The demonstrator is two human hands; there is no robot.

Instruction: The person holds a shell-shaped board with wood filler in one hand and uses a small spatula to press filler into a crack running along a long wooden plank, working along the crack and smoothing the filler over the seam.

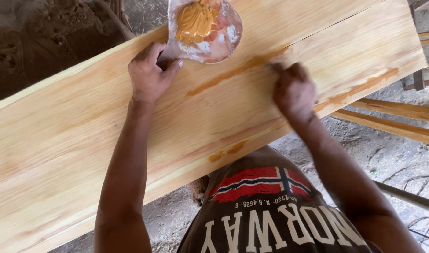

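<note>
Filling a crack in a wide pale wooden plank (83, 140) is the step in hand, judged from the streaks of orange-brown filler paste already laid along the grain. The left hand (151, 70) grips the handle of a flat, paste-stained spreading board (207, 30); its fingers (149, 51) are closed around that handle, thumb pressed on the near side. A mound of orange-brown filler (195, 21) sits on the board, which rests on or just above the far half of the plank. The right hand (294, 91) is pressed down on the plank at the end of a long filler streak (233, 72); its fingers are curled and blurred, and whether they pinch a small tool or work the paste directly cannot be told. A second streak (359, 89) runs beside the near edge to the right, and a smaller smear (228, 151) lies on the near edge. The plank lies tilted across the view, above a dirt floor (364, 150) with thin wooden slats (392, 117) to the right.

The next move appears to call for firm, even pressure along the crack line, with fresh paste drawn from the mound close by
</note>
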